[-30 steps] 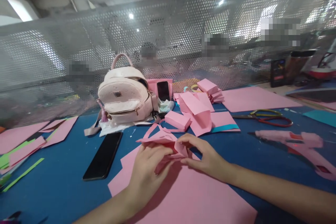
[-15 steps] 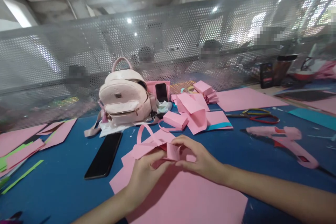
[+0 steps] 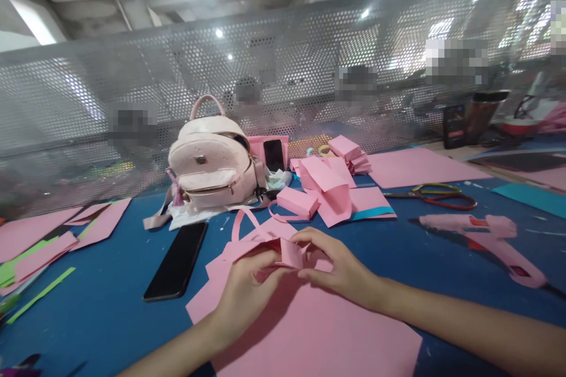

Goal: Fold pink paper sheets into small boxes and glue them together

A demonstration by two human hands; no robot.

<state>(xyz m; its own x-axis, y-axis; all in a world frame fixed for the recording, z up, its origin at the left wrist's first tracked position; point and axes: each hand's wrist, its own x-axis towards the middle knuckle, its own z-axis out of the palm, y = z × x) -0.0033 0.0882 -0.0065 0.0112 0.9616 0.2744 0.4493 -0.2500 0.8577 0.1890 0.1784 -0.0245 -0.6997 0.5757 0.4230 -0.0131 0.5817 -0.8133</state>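
Note:
Between my two hands is a folded piece of pink paper [image 3: 292, 254] with an upright flap. My left hand [image 3: 252, 283] grips it from the left, its fingers partly inside the fold. The thumb and fingers of my right hand [image 3: 329, 262] pinch its right edge. Beneath my hands lies a large pink paper sheet [image 3: 336, 330], with more pink pieces stacked behind. A curled pink strip [image 3: 239, 222] stands up just beyond my left hand. A small pink paper box [image 3: 298, 202] sits behind my hands.
A black phone [image 3: 177, 262] lies left, with a pale pink backpack [image 3: 207, 159] behind it. To the right are a pink glue gun [image 3: 490, 238] and scissors [image 3: 437, 195]. Pink and green paper [image 3: 39, 247] lies far left on the blue table [image 3: 110, 294]. A perforated metal screen [image 3: 287, 65] stands behind.
The folded paper has turned slightly and its flap now leans a little more to the right. Both hands keep nearly the same place and grip. The whole view has shifted slightly.

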